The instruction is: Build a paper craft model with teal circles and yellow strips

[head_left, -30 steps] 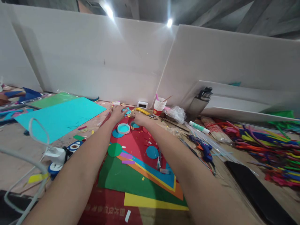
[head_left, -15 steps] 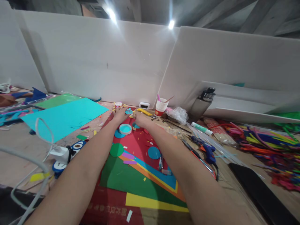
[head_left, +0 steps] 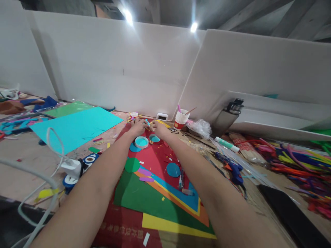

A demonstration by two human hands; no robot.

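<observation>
Both my arms reach to the far end of a red sheet [head_left: 155, 158]. My left hand [head_left: 138, 126] is closed, its fingertips near a small light-blue piece [head_left: 147, 122]. Close by on the right, my right hand [head_left: 157, 128] is closed too, fingers bent toward the same spot. What either hand pinches is too small to make out. Just in front of them sit a white ring with a light-blue inside [head_left: 141, 142] and a brown tape roll [head_left: 154, 139]. A yellow tool [head_left: 163, 123] lies partly hidden behind my right hand.
Green card [head_left: 139, 193], a blue paper disc [head_left: 173, 169] and a green disc [head_left: 132, 165] lie nearer me. To the right are a glue gun [head_left: 232, 168], a black phone-like slab [head_left: 289, 213] and pipe cleaners [head_left: 294, 162]. Paper cups [head_left: 181, 119] and a bottle [head_left: 229, 117] stand behind.
My hands have drawn closer together around the small light-blue piece. My left fingers, spread before, are now bent inward. The whole view has shifted slightly.
</observation>
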